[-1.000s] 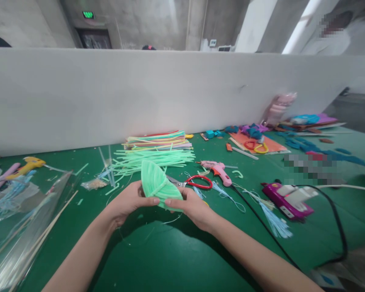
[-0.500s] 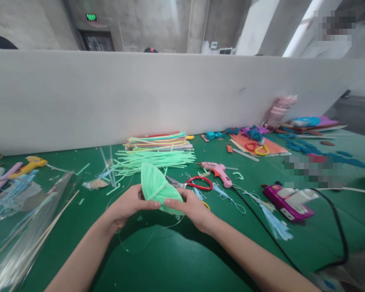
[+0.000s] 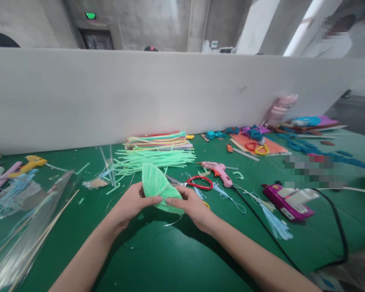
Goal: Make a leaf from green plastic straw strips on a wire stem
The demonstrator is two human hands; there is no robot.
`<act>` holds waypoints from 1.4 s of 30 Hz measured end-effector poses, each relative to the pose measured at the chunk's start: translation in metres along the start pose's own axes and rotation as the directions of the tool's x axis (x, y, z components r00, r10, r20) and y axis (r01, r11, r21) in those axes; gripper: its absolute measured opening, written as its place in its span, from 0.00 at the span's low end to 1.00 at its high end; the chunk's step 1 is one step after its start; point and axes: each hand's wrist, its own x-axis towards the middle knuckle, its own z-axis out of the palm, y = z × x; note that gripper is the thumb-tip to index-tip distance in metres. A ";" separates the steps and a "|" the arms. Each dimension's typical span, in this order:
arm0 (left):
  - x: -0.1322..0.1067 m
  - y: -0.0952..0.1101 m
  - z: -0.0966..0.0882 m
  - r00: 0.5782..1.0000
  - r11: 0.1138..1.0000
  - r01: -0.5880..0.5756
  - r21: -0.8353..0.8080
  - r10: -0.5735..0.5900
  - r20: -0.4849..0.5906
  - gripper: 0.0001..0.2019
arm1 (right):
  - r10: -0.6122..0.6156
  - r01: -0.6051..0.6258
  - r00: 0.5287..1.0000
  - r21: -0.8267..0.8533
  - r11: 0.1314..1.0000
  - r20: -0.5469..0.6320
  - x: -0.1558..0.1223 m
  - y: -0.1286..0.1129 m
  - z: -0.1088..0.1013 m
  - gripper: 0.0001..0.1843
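Between my two hands is a light green fan-shaped piece of fuzzy pipe cleaners [image 3: 154, 182], held above the table. My left hand [image 3: 136, 202] grips its left side, thumb on the front face. The right side is pinched by my right hand [image 3: 190, 202], its thumb close to the left one. Fingers behind the piece are hidden. A thin clear thread or wire [image 3: 174, 222] shows just below it. Red-handled scissors [image 3: 200, 183] lie right behind my right hand. Loose green pipe cleaners [image 3: 158, 159] are heaped beyond the piece.
A pink glue gun [image 3: 217, 170] and purple power strip [image 3: 287, 205] lie to the right, with a black cable across the table. Blue tassels [image 3: 275, 223] lie near them. At left are a yellow glue gun [image 3: 33, 164] and clear plastic sheeting [image 3: 39, 227]. A white partition [image 3: 170, 93] stands behind.
The green piece has tilted slightly in my hands, and both thumbs have shifted a little along its front. The tabletop things lie as before.
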 end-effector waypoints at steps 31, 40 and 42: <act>-0.014 0.009 0.000 0.992 0.846 0.027 0.533 -0.087 0.088 0.14 | 0.114 -0.111 0.993 -0.160 0.981 0.010 0.000 0.003 -0.010 0.19; -0.012 0.008 0.001 0.990 0.873 0.047 0.485 -0.105 0.093 0.13 | 0.152 -0.149 0.988 -0.126 0.981 0.018 -0.001 0.001 -0.006 0.21; -0.011 0.008 0.000 0.989 0.873 0.046 0.485 -0.107 0.099 0.13 | 0.158 -0.155 0.987 -0.124 0.980 0.020 -0.001 0.002 -0.006 0.21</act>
